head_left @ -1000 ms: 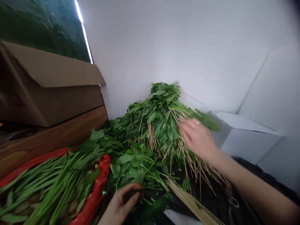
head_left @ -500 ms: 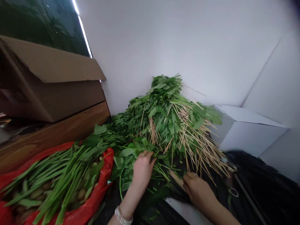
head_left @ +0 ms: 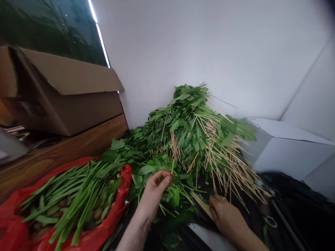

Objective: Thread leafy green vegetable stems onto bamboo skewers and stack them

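My left hand [head_left: 157, 191] is pinched around a short green stem [head_left: 173, 166] that stands up from the fingertips, just above a heap of loose leafy greens [head_left: 146, 170]. My right hand [head_left: 227, 214] is closed around a small bundle of thin wooden skewers [head_left: 201, 203], whose ends stick out to the left beside cut green stems [head_left: 187, 195]. Behind both hands rises a big pile of leafy greens threaded on skewers [head_left: 183, 122], with many bare skewer ends [head_left: 230, 167] fanning out at its right.
A red plastic bag [head_left: 104, 223] at the left holds long green stalks [head_left: 75, 195] and roundish brown items. Above it, an open cardboard box [head_left: 89, 111] rests on a wooden surface [head_left: 99, 136]. At the right are a white box [head_left: 293, 153] and black plastic [head_left: 293, 198].
The view has swung slightly left. My left hand has turned over from reaching into the greens and now holds a short stem upright. My right hand keeps its hold on the skewers.
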Demonstrator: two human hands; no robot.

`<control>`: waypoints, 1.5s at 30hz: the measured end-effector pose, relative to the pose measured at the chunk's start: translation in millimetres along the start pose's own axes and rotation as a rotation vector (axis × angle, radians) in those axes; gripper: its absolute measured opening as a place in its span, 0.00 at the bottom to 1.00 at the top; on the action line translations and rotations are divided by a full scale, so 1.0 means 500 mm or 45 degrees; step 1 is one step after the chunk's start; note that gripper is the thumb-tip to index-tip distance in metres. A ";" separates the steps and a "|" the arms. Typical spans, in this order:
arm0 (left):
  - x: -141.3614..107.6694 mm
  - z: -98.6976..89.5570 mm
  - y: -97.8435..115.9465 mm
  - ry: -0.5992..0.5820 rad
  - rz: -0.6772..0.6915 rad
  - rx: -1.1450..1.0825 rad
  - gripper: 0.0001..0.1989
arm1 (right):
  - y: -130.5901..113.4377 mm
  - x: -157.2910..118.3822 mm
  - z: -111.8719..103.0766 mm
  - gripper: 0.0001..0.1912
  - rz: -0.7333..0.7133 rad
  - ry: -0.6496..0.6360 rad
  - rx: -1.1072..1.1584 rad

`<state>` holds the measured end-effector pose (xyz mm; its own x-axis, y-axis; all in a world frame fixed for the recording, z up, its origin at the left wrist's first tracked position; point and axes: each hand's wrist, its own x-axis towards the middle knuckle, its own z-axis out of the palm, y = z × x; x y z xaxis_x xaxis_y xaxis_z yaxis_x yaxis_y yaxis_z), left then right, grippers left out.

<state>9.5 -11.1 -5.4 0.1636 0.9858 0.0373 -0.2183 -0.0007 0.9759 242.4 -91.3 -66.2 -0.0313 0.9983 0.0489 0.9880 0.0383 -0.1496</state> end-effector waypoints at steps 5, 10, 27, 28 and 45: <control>-0.033 -0.005 -0.002 -0.009 -0.342 -0.587 0.13 | 0.005 -0.007 -0.010 0.10 -0.038 0.090 0.163; -0.038 -0.002 -0.012 0.023 -0.399 -0.650 0.14 | -0.023 -0.014 -0.048 0.09 -0.188 0.236 0.563; -0.088 -0.075 -0.012 -0.017 -0.290 -0.322 0.10 | -0.086 -0.036 -0.085 0.15 -0.513 0.412 0.712; -0.092 -0.068 -0.010 0.028 -0.276 -0.326 0.10 | -0.092 -0.037 -0.083 0.16 -0.534 0.418 0.718; -0.108 -0.024 0.004 0.252 -0.273 -0.390 0.13 | -0.112 -0.050 -0.082 0.20 -0.572 0.505 0.577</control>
<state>-11.3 -62.5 -8.0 0.0553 0.9714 -0.2311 -0.4803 0.2288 0.8467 194.3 -120.4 -18.5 -0.2752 0.7950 0.5406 0.7313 0.5382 -0.4191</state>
